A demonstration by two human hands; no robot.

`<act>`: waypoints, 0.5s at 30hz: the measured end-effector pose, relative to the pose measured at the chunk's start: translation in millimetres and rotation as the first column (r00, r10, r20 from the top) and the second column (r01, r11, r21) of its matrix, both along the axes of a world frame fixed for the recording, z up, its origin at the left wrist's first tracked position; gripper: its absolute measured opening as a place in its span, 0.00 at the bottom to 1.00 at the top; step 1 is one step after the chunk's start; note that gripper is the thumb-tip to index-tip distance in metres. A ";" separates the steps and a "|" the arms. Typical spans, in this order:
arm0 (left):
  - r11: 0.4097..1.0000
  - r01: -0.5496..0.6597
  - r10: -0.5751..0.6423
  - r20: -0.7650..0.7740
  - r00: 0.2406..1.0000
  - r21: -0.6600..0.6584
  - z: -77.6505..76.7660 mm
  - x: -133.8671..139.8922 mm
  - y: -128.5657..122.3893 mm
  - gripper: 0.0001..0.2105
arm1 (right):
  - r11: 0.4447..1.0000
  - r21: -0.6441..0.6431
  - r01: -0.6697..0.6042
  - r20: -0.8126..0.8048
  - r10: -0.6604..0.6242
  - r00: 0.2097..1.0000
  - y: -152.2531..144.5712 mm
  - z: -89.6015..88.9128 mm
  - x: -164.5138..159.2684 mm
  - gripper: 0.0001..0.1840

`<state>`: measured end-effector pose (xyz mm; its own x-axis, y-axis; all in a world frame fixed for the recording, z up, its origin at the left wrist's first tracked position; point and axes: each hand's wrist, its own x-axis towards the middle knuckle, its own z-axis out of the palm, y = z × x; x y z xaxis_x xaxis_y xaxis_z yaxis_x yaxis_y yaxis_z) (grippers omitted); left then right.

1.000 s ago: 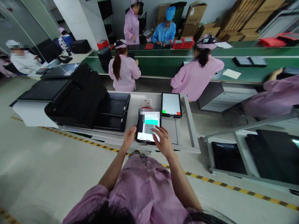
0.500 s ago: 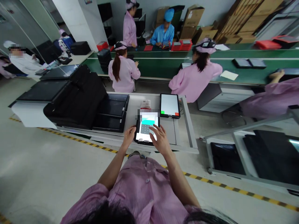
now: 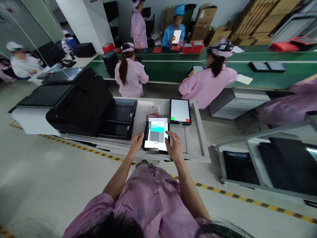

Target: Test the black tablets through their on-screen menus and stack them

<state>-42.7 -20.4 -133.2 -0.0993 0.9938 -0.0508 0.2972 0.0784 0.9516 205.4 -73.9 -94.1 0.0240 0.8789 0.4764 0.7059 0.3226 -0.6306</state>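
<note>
Right hand [image 3: 175, 146] shifted rightward; tablet [image 3: 156, 136] between both hands [image 3: 136, 142]

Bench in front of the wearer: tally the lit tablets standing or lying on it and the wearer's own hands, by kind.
Lit tablets: 2 (near tablet, far tablet)
Own hands: 2 (left hand, right hand)
Total: 4

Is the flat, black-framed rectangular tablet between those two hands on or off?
On: that tablet glows, its bright white screen showing a turquoise band above a grey block.
</note>
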 end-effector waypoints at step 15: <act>0.998 -0.054 0.050 0.089 0.995 0.043 -23.4 6.6 12.8 0.27 | 0.999 0.026 0.025 0.051 -0.027 0.998 9.0 7.0 5.0 0.21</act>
